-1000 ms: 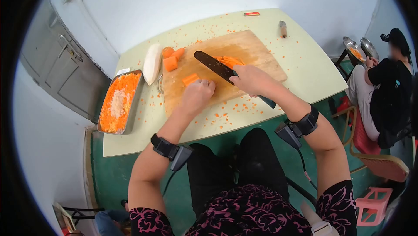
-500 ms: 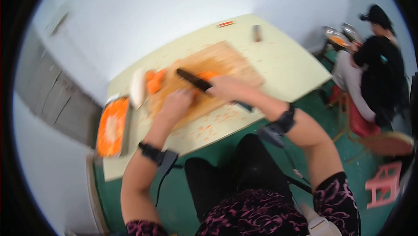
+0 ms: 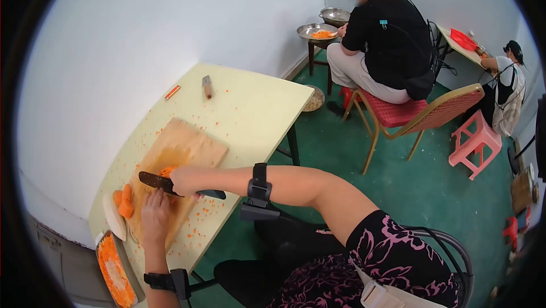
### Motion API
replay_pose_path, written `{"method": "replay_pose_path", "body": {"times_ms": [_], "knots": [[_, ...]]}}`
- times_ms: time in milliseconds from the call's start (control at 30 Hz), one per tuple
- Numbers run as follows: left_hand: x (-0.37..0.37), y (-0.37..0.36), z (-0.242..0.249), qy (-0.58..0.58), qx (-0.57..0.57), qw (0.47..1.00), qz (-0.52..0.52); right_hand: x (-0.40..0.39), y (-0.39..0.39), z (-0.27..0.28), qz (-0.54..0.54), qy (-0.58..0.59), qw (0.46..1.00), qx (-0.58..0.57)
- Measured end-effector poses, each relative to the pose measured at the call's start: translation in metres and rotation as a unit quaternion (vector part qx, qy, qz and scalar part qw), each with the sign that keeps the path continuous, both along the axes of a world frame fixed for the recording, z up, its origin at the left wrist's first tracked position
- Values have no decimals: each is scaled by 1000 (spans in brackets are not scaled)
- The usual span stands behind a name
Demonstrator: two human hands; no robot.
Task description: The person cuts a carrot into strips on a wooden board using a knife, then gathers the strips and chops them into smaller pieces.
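A knife [image 3: 152, 180] with a dark blade lies across the wooden cutting board [image 3: 196, 143]. My right hand [image 3: 186, 180] is closed around it, and its teal handle end sticks out toward the table's near edge. My left hand [image 3: 154, 214] is on the board beside the blade, fingers bent and close together. Whatever lies under those fingertips is hidden. Cut orange carrot [image 3: 166, 170] shows just beyond the blade. At the board's left edge are several peeled carrot pieces [image 3: 125, 205], next to a long white radish [image 3: 114, 216].
A metal tray [image 3: 132, 271] of shredded carrot stands at the table's left corner. Farther back lie a small brown-and-grey tool [image 3: 207, 87] and a red strip [image 3: 172, 92]. Orange bits dot the table [image 3: 256, 103]. A seated person [image 3: 392, 40] works near metal bowls; another sits beyond.
The view has swung right, so the table now appears lower left and more of the room shows. My right hand still grips the knife, with my left hand beside the blade.
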State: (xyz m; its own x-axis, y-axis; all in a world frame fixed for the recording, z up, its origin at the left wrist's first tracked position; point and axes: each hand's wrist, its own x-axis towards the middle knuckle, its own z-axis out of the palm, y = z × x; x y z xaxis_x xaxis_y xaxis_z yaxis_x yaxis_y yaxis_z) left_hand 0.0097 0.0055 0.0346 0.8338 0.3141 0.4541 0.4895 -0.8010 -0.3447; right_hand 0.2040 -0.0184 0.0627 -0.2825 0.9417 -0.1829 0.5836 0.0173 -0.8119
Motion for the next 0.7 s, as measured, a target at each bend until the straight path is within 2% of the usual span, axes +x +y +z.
{"method": "replay_pose_path", "body": {"times_ms": [67,167,267,300,333,400,433,600,700], "knots": [[6,-8,6,-20,30,999,12,2,-5,2,1,4,1000,17],[2,-17,-2,-52,-93,989,106,4,-7,3,7,-2,999,33],[-9,-11,-18,-99,-119,984,86,-2,13,-16,31,-36,992,115],[-14,-8,-24,-120,-116,983,79,-2,9,-10,24,-34,994,97],[-15,-9,-26,-151,-126,977,83,-4,11,-8,42,-92,989,105],[-19,-8,-36,-200,-137,968,69,-6,8,-7,37,-136,980,143],[-19,-14,-36,-202,-158,963,84,-8,2,1,53,-166,975,140],[-16,-16,-42,-245,-143,954,97,-22,-31,30,42,-159,983,79],[-14,-16,-38,-244,-149,954,89,-22,-27,4,63,-211,941,257]]}}
